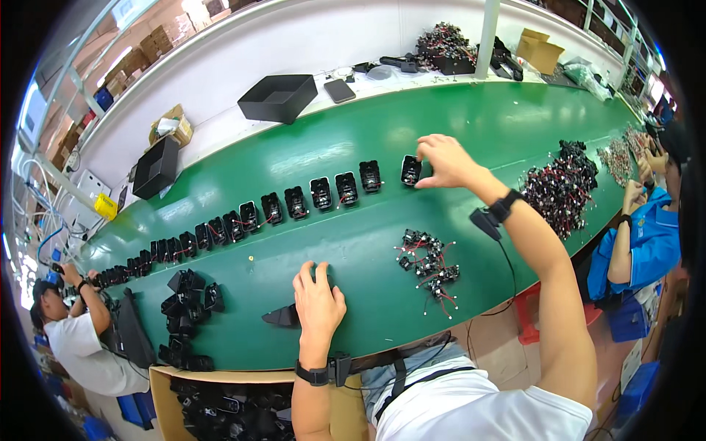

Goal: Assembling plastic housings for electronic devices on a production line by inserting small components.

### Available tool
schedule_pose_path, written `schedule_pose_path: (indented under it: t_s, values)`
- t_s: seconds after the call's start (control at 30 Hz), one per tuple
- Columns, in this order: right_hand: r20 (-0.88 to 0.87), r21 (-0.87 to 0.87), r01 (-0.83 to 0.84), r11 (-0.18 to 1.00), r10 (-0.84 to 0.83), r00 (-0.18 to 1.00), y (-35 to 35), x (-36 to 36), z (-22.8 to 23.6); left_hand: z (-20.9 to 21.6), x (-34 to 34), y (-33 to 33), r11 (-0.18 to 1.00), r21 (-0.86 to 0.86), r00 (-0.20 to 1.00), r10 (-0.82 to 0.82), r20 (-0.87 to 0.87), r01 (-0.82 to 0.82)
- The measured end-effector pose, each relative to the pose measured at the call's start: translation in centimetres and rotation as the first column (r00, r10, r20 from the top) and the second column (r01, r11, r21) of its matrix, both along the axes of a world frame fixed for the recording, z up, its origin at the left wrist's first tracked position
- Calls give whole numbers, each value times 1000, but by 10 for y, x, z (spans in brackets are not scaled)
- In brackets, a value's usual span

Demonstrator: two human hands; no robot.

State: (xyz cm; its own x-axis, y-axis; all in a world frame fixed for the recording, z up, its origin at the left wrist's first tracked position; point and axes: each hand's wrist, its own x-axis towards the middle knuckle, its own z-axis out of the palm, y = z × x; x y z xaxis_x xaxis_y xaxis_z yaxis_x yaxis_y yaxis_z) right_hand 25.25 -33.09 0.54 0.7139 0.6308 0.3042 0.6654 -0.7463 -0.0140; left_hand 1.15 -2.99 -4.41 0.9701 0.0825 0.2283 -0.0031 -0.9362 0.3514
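Note:
My right hand (447,163) reaches over the green table with thumb and fingertips on either side of a small black plastic housing (411,170), gripping its right edge. This housing stands at the right end of a long curved row of similar black housings (321,192), a little apart from its neighbour (370,176). Closer to me, my left hand (321,300) lies low over the table, fingers apart. A dark flat pointed piece (282,316) is beside it, partly hidden by the hand. Right of that hand is a small pile of black parts with red wires (430,264).
Loose black housings (187,301) are heaped at left, above a cardboard box (165,397) of black parts. A large wired-parts pile (562,187) lies right. Black trays (278,98) stand along the back. Co-workers sit at left (88,331) and right (636,235).

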Motion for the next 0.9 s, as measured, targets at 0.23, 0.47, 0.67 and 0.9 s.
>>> schedule_pose_path:
  t_s: [0.23, 0.47, 0.67, 0.9]
  values:
    - [-134, -5, -177, 984, 175, 975, 16, 16, -22, -2, 2, -4, 1000, -15, 1000, -21, 3, 21]
    - [-380, 247, -265, 932, 345, 858, 23, 18, -17, -5, -1, 3, 999, -20, 999, -34, 9, 34]
    - [-108, 109, -290, 951, 301, 947, 9, 14, -11, -6, 3, 0, 994, -91, 997, -64, 41, 67]
    - [-511, 120, -160, 980, 199, 836, 23, -77, 25, 9, 6, -3, 929, -361, 980, -13, 197, 85]
